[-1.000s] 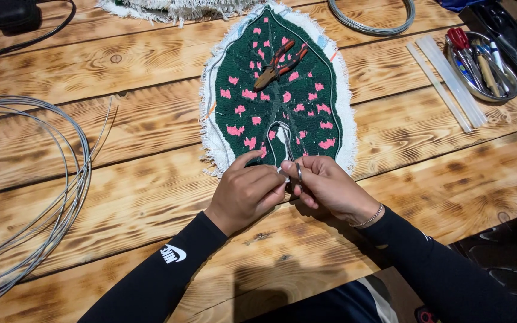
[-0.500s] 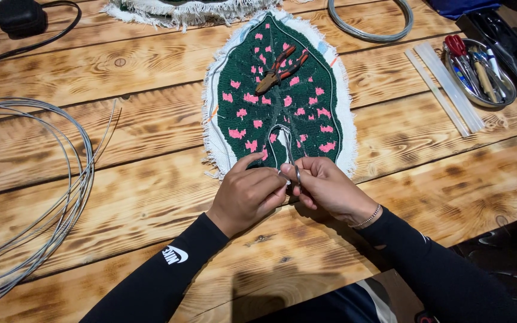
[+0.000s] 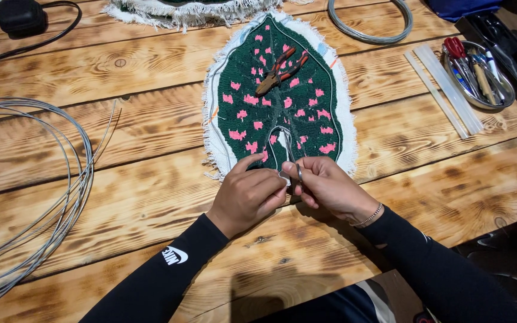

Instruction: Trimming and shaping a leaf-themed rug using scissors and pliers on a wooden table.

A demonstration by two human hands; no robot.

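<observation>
A bench of scorched wooden planks fills the view. A leaf-shaped tufted piece, dark green with pink flecks and a white fringe, lies toward the far edge at mid-bench, with red-handled pliers resting on it. At its near tip, the left hand and right hand meet, fingers pressed together, pinching a thin wire that loops up over the green pile. Loose wire coils lie at the left edge, a wire ring at the far edge, and clear sticks beside a tool tray toward the far right corner.
</observation>
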